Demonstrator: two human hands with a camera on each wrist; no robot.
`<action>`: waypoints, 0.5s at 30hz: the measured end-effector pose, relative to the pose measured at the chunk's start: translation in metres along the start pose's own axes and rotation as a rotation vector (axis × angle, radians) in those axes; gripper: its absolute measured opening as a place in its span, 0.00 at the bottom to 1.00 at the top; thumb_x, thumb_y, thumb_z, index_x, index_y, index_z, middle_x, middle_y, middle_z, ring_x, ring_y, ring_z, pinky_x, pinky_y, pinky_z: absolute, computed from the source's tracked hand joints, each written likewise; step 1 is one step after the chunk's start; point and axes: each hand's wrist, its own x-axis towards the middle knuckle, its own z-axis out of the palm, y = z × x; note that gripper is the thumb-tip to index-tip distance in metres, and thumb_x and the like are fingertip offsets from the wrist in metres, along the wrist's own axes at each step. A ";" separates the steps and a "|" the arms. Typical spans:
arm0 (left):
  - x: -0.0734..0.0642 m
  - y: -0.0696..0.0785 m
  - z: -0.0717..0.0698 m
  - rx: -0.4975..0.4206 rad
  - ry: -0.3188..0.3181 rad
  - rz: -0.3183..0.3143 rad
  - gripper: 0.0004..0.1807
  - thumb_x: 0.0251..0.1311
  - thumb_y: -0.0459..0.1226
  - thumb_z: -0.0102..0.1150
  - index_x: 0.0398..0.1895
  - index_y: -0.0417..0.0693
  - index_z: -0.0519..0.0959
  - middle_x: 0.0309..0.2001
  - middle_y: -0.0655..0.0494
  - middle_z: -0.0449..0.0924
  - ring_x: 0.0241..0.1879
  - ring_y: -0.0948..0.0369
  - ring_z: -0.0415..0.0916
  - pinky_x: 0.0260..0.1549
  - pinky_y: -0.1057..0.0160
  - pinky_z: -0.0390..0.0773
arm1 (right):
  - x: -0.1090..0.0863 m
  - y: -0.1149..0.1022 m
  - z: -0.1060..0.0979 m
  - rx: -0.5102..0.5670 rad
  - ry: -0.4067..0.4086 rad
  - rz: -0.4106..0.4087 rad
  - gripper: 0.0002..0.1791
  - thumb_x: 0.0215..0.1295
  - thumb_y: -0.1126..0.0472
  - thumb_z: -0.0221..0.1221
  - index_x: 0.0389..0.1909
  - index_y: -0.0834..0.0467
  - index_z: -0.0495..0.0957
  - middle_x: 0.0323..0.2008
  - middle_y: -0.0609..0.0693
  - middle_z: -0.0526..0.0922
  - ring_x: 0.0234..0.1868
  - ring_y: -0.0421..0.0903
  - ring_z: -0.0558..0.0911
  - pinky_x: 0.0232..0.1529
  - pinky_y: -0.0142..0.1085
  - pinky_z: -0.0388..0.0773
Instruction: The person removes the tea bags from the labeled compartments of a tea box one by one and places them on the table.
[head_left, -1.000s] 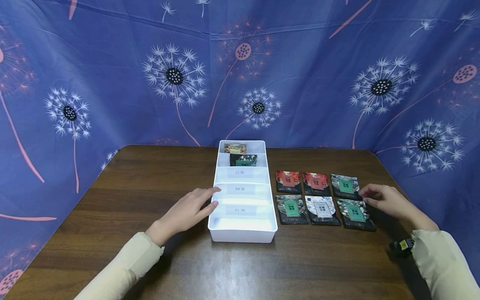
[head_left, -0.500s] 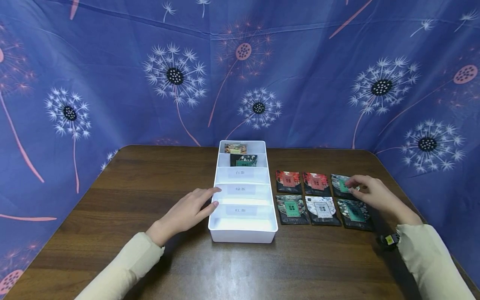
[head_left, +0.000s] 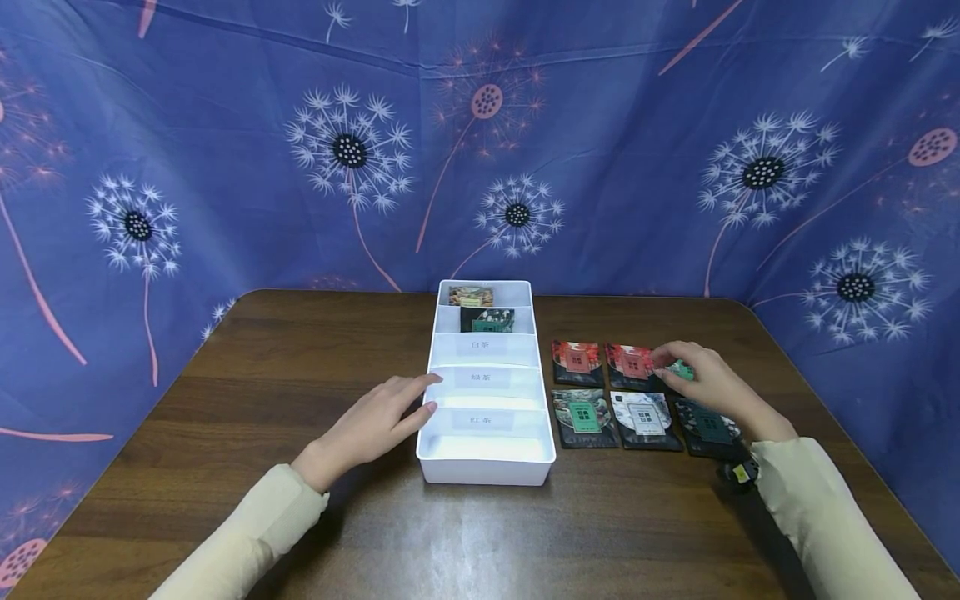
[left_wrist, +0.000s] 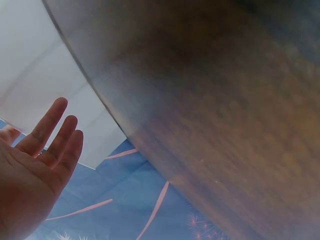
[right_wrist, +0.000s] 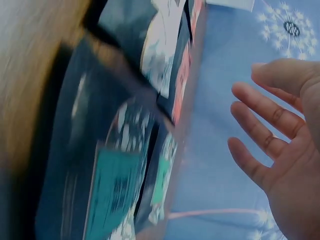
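My left hand (head_left: 371, 427) touches the left rim of a long white divided tray (head_left: 486, 472), fingers extended and holding nothing. Over the right-hand tea sachets hovers my right hand (head_left: 716, 390). Its fingers are loosely bent with nothing in them, as the right wrist view of the hand (right_wrist: 287, 132) confirms. A green-labelled sachet (head_left: 681, 369) is mostly hidden beneath it, beside a red sachet (head_left: 630, 364). Another red sachet (head_left: 577, 362) lies to the left. The front row has a green-labelled sachet (head_left: 583, 418), a white sachet (head_left: 645, 419) and a shadowed green-labelled sachet (head_left: 703, 429).
In the tray's back compartments stand an orange-toned sachet (head_left: 471, 297) and a dark green-labelled sachet (head_left: 487, 320). Its nearer dividers carry paper labels (head_left: 480, 377) with Chinese characters. The wooden table (head_left: 300, 350) ends at a blue dandelion-print cloth (head_left: 600, 150).
My right hand has moved left from the sachets' right edge, across the back-right sachet towards the red one beside it. The left hand, tray and sachets have stayed put.
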 end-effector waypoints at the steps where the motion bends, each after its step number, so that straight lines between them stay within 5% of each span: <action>1: 0.000 0.000 0.000 -0.001 -0.002 -0.002 0.29 0.65 0.60 0.32 0.64 0.61 0.64 0.60 0.64 0.69 0.58 0.61 0.68 0.57 0.55 0.68 | 0.002 -0.002 0.002 0.001 -0.003 -0.002 0.10 0.59 0.69 0.58 0.42 0.63 0.76 0.37 0.54 0.80 0.38 0.51 0.77 0.39 0.52 0.73; 15: 0.001 0.000 -0.001 -0.004 -0.013 -0.009 0.30 0.64 0.61 0.31 0.64 0.61 0.64 0.61 0.62 0.68 0.58 0.60 0.68 0.56 0.54 0.68 | 0.035 -0.033 0.018 0.095 -0.085 -0.028 0.11 0.62 0.65 0.56 0.46 0.60 0.75 0.42 0.54 0.79 0.42 0.50 0.76 0.41 0.47 0.74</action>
